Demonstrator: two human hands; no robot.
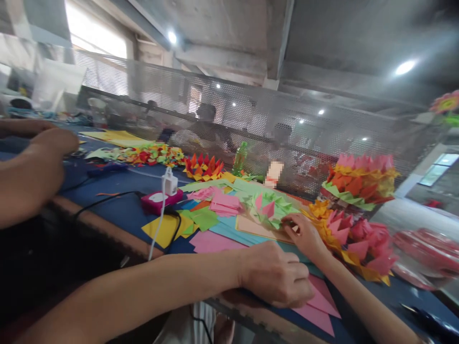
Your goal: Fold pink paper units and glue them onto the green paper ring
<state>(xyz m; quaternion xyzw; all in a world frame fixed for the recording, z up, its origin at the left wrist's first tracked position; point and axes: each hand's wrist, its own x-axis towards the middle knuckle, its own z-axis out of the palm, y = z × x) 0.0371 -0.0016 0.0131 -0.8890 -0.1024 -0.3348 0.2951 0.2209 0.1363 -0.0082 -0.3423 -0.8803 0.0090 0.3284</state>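
My left hand (278, 274) reaches across the table edge, fingers curled under, over pink paper sheets (317, 310). Its fingertips are hidden, so whatever they grip does not show. Beyond it, my right hand (304, 234) bends its thumb and fingers together at the near right edge of a paper lotus (274, 208), light green with pink petals in the middle. The lotus sits over stacked sheets, among them a peach one (254, 228) and blue ones (229, 227).
Finished paper lotuses (358, 234) crowd the right side, a taller stack (362, 181) behind. A magenta power strip (161, 200) with a white charger (169, 181) and cables lies left of the paper. A co-worker's arms (36, 172) are at far left. Perforated mesh (244, 114) borders the back; a pen (430, 322) lies right.
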